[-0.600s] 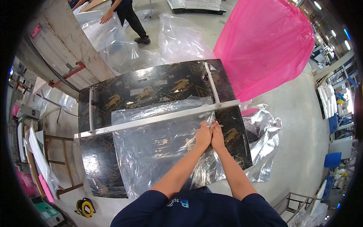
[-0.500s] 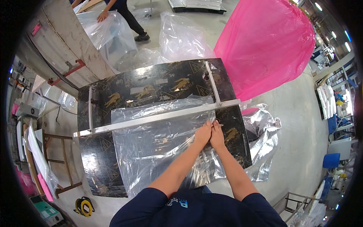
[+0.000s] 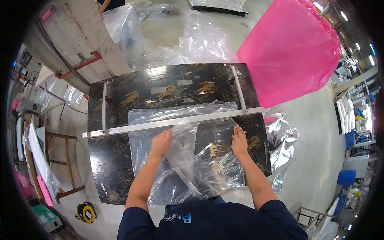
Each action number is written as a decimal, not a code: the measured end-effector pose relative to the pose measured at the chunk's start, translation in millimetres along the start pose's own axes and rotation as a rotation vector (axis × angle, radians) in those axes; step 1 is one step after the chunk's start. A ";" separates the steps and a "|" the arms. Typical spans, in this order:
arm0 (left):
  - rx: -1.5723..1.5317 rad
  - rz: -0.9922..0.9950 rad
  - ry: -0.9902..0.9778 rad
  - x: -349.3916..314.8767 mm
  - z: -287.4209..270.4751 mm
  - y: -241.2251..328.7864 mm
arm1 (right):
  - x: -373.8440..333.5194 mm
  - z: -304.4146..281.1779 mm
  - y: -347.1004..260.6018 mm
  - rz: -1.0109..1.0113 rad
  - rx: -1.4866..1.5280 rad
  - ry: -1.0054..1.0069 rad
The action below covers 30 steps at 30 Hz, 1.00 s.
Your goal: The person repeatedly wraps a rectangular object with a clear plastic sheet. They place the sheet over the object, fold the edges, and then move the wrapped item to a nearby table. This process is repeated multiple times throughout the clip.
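We start with the clear plastic bag. It lies spread over the near half of the black table, its far edge tucked under or against the long metal bar that crosses the top from left to right. Its near edge hangs off the table toward our body.

Our right hand rests palm down on the bag's right part, just short of the bar, fingers straight, together and released, gripping nothing. Our left hand sits on the left part, also close to the bar. Its fingers look bent, knuckles up, and a raised fold of film stands just to its right. We cannot tell whether those fingers pinch the film or only press on it.

The two hands are well apart, with the wrinkled middle of the bag between them. We judge the step in hand to be smoothing the bag flat against the table. The film is thin and slippery and lifts easily, so any further move calls for light, even pressure that keeps the far edge at the bar while the central fold is worked out.

Further out, a silvery foil sheet droops off the table's right edge and a big pink bag stands beyond it. More clear bags pile up behind the table, and a yellow cable reel sits on the floor at lower left.
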<state>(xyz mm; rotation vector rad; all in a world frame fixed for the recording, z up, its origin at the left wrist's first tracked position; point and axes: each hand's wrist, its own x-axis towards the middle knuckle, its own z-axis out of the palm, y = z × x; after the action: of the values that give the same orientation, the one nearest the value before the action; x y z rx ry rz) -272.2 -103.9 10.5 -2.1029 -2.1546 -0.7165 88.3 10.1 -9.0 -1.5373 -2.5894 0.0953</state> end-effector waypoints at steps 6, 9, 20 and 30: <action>0.362 -0.348 0.208 -94.7 -118.7 -176.5 | -1.9 -6.2 -3.1 0.017 -0.035 -0.059; 0.516 -0.807 0.267 -155.8 -217.1 -272.5 | -5.8 -9.5 -0.8 -0.001 -0.064 -0.041; 0.865 -0.903 0.665 -194.3 -425.2 -329.4 | 24.9 -32.0 -39.6 -0.067 -0.059 -0.024; -0.539 -0.854 0.082 -172.2 -105.0 -11.5 | 218.0 -5.2 -106.7 -0.170 0.198 -0.422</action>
<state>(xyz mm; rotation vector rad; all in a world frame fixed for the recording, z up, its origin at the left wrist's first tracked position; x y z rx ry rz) -299.8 -301.6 41.1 -1.1274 -3.0405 -1.5394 -106.9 150.2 25.9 -1.3387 -2.8988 0.7056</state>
